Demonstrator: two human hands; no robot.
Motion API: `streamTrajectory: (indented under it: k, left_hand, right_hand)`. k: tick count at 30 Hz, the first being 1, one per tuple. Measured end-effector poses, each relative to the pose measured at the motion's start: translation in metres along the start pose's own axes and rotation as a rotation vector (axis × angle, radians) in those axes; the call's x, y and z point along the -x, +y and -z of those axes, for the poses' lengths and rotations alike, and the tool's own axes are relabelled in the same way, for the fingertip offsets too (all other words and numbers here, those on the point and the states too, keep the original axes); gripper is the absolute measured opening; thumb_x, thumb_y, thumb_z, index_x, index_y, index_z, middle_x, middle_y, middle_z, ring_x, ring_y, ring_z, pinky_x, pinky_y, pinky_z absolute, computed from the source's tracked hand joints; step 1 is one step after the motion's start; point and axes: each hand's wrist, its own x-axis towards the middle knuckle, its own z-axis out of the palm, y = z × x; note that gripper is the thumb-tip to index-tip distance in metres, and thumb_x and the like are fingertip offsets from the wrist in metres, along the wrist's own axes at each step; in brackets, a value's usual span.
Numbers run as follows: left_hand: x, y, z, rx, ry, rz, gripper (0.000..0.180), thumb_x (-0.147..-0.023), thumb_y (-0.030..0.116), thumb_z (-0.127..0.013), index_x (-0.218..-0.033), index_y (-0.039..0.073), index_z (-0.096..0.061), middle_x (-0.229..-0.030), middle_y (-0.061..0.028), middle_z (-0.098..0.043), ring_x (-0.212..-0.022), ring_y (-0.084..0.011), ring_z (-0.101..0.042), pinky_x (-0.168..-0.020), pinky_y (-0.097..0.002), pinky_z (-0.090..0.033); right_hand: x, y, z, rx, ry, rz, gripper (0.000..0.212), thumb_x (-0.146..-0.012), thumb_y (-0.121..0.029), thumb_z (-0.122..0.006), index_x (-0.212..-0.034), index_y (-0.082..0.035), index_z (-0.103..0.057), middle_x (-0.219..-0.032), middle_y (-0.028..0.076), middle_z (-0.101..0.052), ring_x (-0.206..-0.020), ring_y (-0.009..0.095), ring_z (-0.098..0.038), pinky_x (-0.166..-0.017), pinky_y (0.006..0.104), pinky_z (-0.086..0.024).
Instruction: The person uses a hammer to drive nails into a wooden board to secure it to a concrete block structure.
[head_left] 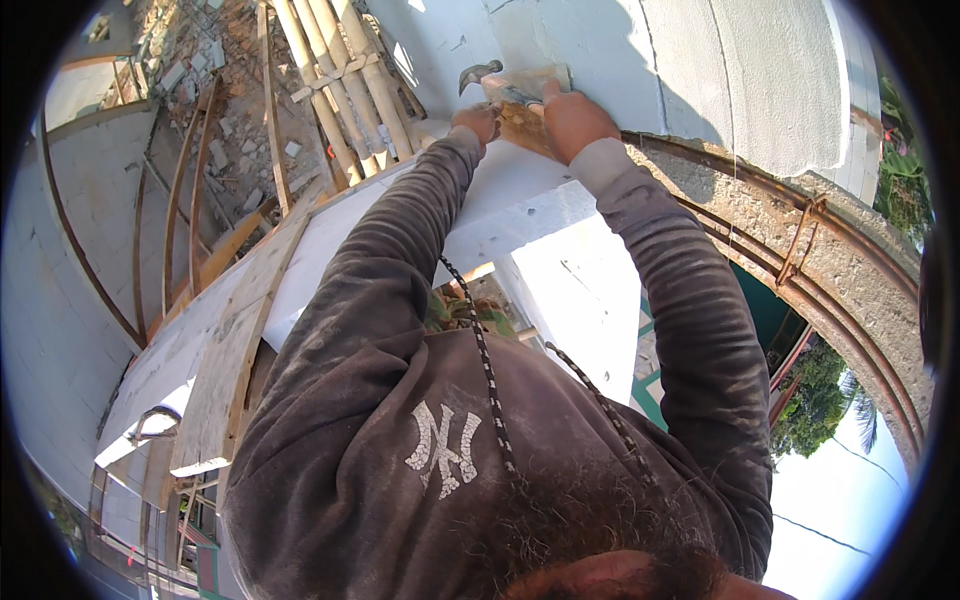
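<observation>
Dark hammer head (pixel 482 71) (claw (pixel 467 77) leftward) runs left-to-right.

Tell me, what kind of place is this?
It looks like a building site. Broken rubble is scattered about, rusty metal bars run along rough concrete, and a hammer head shows near the person's left hand.

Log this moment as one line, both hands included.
Left hand: closed, near grey metal claw-hammer head | Right hand: at flat brown wooden piece, grip unclear | Beyond: pale wall
</observation>
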Motion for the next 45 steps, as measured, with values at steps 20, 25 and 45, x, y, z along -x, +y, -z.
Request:
streamTrajectory:
  k: [20, 25, 45]
  left_hand:
    - [0.019, 0.022, -0.061, 0.122, -0.035, 0.086, 0.036, -0.113, 0.021, -0.043, -0.138, -0.006, -0.046, -0.134, -0.0174, -0.052, -0.123, -0.0383, -0.061, -0.105, -0.0518, -0.062]
    - [-0.007, -0.002, -0.034, 0.151, -0.122, 0.026, 0.038, -0.106, 0.025, -0.060, -0.137, 0.002, -0.054, -0.127, -0.0140, -0.060, -0.122, -0.0374, -0.064, -0.095, -0.0517, -0.062]
    - [-0.006, 0.005, -0.017, 0.028, -0.166, 0.038, 0.029, -0.103, 0.030, -0.069, -0.124, 0.011, -0.066, -0.121, -0.0051, -0.074, -0.118, -0.0189, -0.068, -0.099, -0.0364, -0.054]
  right_hand:
    - [0.178, -0.043, -0.007, -0.743, 0.268, -0.229, 0.021, -0.102, -0.020, -0.060, -0.108, 0.000, -0.062, -0.093, 0.024, -0.067, -0.083, 0.046, -0.067, -0.070, 0.0537, -0.052]
    - [0.195, -0.020, -0.032, -0.806, 0.363, -0.238, 0.023, -0.098, -0.022, -0.066, -0.104, 0.000, -0.061, -0.093, 0.023, -0.066, -0.083, 0.047, -0.066, -0.070, 0.0531, -0.051]
    - [0.107, -0.004, 0.039, -0.664, 0.388, 0.000, 0.037, -0.097, -0.016, -0.065, -0.127, 0.004, -0.062, -0.091, 0.020, -0.066, -0.076, 0.036, -0.067, -0.070, 0.0443, -0.053]
